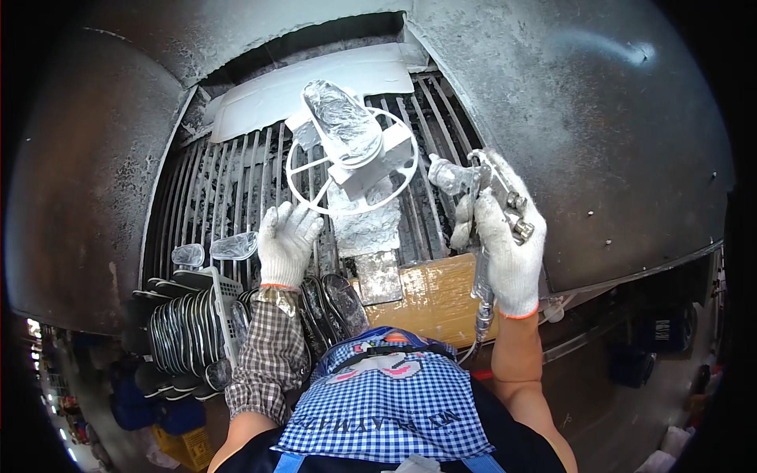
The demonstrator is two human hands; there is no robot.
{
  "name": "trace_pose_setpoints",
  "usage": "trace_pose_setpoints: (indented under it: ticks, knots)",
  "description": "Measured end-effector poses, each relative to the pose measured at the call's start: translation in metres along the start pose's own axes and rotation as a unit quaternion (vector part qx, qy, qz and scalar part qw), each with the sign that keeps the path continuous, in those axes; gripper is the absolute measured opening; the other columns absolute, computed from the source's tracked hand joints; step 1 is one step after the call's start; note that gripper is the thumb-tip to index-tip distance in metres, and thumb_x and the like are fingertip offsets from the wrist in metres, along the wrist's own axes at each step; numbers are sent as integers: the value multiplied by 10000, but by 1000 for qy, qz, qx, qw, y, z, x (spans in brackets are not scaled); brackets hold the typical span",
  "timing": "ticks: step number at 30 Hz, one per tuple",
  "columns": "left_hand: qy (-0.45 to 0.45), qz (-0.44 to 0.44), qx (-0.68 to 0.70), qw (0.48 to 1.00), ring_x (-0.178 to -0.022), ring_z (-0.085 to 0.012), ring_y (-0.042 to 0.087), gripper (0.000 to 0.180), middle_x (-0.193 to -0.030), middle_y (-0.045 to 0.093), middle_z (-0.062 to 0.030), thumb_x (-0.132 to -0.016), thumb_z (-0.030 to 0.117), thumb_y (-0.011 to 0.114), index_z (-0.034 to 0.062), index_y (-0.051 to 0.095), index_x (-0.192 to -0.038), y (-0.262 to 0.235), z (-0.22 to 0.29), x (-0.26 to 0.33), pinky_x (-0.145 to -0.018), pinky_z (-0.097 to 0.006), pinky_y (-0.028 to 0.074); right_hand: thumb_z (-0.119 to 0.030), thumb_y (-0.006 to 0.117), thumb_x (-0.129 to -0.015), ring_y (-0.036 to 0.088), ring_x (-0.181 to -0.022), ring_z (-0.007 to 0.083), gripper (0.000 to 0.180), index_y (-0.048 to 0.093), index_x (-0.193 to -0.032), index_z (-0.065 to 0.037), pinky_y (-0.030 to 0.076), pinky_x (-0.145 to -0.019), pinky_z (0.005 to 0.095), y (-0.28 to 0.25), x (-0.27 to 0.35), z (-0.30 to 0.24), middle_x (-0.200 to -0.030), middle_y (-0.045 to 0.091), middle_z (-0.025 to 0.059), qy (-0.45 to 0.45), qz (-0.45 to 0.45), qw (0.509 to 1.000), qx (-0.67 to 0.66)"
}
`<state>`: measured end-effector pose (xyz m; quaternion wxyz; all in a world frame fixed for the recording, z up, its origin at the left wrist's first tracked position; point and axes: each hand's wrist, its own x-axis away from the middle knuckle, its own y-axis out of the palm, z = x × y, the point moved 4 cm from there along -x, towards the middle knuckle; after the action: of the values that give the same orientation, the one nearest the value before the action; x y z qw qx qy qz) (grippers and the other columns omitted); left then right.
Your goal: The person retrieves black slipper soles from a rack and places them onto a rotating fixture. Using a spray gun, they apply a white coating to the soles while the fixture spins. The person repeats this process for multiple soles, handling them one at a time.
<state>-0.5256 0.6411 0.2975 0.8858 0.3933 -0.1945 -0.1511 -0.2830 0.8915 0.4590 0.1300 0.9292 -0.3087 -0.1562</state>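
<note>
My right hand (511, 229), in a white knit glove, is closed around a metal spray gun (461, 177). Its nozzle faces left toward a round white wheel-like turntable (410, 177). On a block atop that turntable rests a shoe sole (341, 122), tilted, its upper face covered in shiny, crinkled film. My left hand (289, 240), also gloved, has its fingers stretched out just below the turntable's lower left rim. It holds nothing; whether a fingertip touches the rim, I cannot tell.
Metal slats (213, 185) run under the turntable between dark booth walls (599, 142). Two film-covered pieces (234, 247) lie at the left. Near my left forearm, a white basket (227, 315) stands among several dark soles (185, 323). A wrapped brown board (426, 296) lies in front.
</note>
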Motion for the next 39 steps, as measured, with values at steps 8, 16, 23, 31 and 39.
trace_pose_setpoints:
  ticks: [8, 16, 23, 31, 39]
  knots:
    - [43, -16, -13, 999, -1402, -483, 539, 650, -1546, 466, -364, -1066, 402, 588, -57, 404, -1486, -16, 25, -23, -1108, -563, 515, -37, 639, -1046, 671, -762, 79, 539, 485, -1554, 58, 555, -674, 238, 13, 3, 11, -1001, 727, 70, 16, -73, 997, 5]
    - [54, -17, -35, 998, -1444, -471, 497, 735, -1592, 407, -353, -1052, 409, 631, -66, 354, -1540, -8, 40, -45, -1136, -564, 489, -84, 651, -1055, 671, -743, 76, 530, 500, -1545, 51, 556, -658, 243, 11, -15, 26, -977, 737, 56, 9, -66, 998, 11]
    - [64, -11, -42, 997, -1439, -465, 497, 689, -1586, 410, -355, -1065, 408, 607, -59, 387, -1522, -10, 36, -52, -1170, -567, 451, -109, 655, -1062, 653, -721, 68, 530, 503, -1541, 58, 547, -634, 242, -1, -18, 39, -944, 721, 47, -47, -45, 997, 50]
    - [58, 6, -48, 997, -1321, -433, 590, 597, -1500, 526, -302, -1049, 427, 633, 11, 477, -1447, -17, 36, -56, -1064, -515, 527, -124, 647, -1072, 628, -713, 53, 506, 516, -1532, 40, 521, -638, 218, 0, -31, 45, -957, 720, 42, -73, -27, 997, 21]
    - [61, -15, -45, 997, -1319, -443, 597, 612, -1503, 515, -325, -1061, 408, 614, -10, 441, -1474, -18, 37, -57, -1070, -514, 533, -165, 651, -1081, 630, -702, 66, 564, 463, -1566, 53, 531, -632, 222, 4, -2, 35, -884, 676, 36, -72, -41, 992, 90]
